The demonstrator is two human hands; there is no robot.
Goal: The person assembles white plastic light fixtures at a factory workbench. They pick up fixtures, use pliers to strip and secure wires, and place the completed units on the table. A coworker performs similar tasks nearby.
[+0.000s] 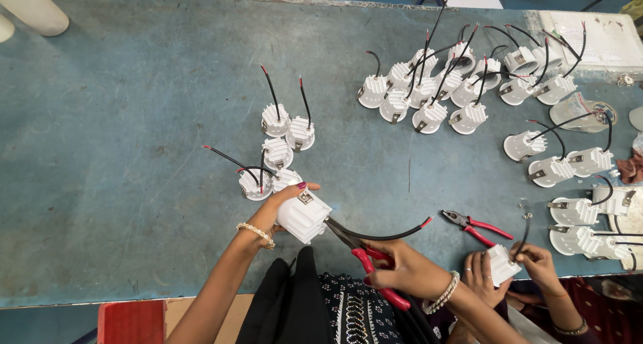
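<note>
My left hand (pixel 273 209) grips a white ribbed lamp housing (pixel 303 216) just above the table's near edge. A black wire with a red tip (pixel 395 234) comes out of the housing toward the right. My right hand (pixel 400 269) is closed on red-handled pliers (pixel 362 252), whose jaws sit at the housing's wire end. Just behind my left hand stands a small cluster of the same white housings (pixel 278 153) with upright black wires.
The blue worn table (pixel 134 150) carries several more white housings at the back right (pixel 435 89) and right edge (pixel 576 170). A second pair of red pliers (pixel 477 226) lies near another person's hands (pixel 516 263), which hold a housing. White paper (pixel 596 39) sits far right.
</note>
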